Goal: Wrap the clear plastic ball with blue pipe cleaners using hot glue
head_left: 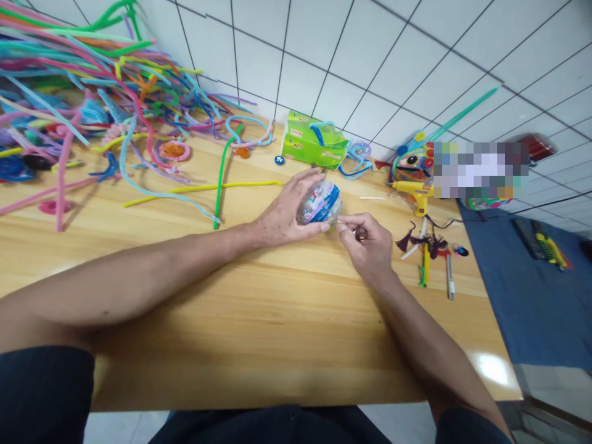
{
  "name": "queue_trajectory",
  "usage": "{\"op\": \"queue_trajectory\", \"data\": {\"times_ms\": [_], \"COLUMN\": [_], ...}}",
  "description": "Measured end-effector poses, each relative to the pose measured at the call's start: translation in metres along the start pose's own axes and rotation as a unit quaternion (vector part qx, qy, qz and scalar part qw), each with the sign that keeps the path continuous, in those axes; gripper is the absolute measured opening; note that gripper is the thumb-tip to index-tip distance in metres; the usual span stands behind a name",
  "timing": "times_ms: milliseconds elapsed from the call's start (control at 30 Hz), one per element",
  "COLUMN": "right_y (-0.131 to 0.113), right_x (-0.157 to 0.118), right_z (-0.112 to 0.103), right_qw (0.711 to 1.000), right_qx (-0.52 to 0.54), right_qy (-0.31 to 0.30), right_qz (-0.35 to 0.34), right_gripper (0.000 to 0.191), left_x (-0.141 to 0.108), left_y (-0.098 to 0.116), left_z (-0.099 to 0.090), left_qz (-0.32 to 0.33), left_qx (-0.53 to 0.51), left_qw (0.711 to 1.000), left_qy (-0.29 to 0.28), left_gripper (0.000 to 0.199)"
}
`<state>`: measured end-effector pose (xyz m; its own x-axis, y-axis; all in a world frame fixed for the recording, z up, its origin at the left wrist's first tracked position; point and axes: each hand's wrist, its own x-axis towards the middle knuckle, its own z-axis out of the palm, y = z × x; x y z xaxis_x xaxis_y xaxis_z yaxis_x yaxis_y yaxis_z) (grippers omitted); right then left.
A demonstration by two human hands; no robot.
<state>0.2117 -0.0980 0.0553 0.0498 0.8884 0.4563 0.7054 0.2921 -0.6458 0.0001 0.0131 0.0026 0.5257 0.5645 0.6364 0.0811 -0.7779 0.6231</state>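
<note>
Two bare arms reach in from the near edge and converge over the middle of the wooden tabletop (259,320). Left forearm slants far and right, wrist nearly straight. Left hand (283,213) half open, curved round a clear rounded object (320,202) with blue bands: fingers on its far side, thumb along its near side. Object sits mid-tabletop, between the hands; whether it rests on the wood, cannot tell.

Right forearm angles far and left from the near right. Right hand (371,246) nearly closed, wrist slightly bent; thumb and index finger pinch the thin front of a small tool with a brown handle (361,234), other fingers curled by the handle. Tip at the object's right end; contact too small to confirm.

Surroundings: green tissue pack (312,147) just beyond the object. Green pipe cleaner (224,176) crossing a yellow pipe cleaner (178,193) left of the left hand; a tangled heap of pipe cleaners (78,86) at far left. Yellow glue gun (419,191) right and far of the right hand; dark tassels (436,245) and utility knife (450,277) nearer, to its right.
</note>
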Motion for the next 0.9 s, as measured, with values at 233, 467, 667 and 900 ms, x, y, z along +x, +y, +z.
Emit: {"op": "queue_trajectory", "data": {"times_ms": [233, 467, 667, 900], "right_y": [-0.0015, 0.0005, 0.0025, 0.0034], "right_x": [0.0001, -0.0008, -0.0011, -0.0012], "right_z": [0.001, 0.0014, 0.0024, 0.0019], "right_qw": [1.0, 1.0, 1.0, 1.0], "right_qx": [0.017, 0.013, 0.008, -0.007], "right_qy": [0.0, 0.001, 0.006, 0.004], "right_qz": [-0.011, -0.012, -0.017, -0.011], "right_gripper": [0.009, 0.01, 0.011, 0.013], "left_x": [0.0008, 0.0015, 0.0017, 0.0016], "left_y": [0.0014, 0.0008, 0.0012, -0.003], "left_z": [-0.0032, -0.0041, -0.0032, -0.0007], "left_qz": [-0.002, 0.015, 0.017, 0.034], "left_qx": [-0.009, -0.001, -0.003, -0.003], "left_qw": [1.0, 1.0, 1.0, 0.999], "left_qy": [-0.021, -0.02, -0.018, -0.004], "left_gripper": [0.075, 0.069, 0.075, 0.071]}}
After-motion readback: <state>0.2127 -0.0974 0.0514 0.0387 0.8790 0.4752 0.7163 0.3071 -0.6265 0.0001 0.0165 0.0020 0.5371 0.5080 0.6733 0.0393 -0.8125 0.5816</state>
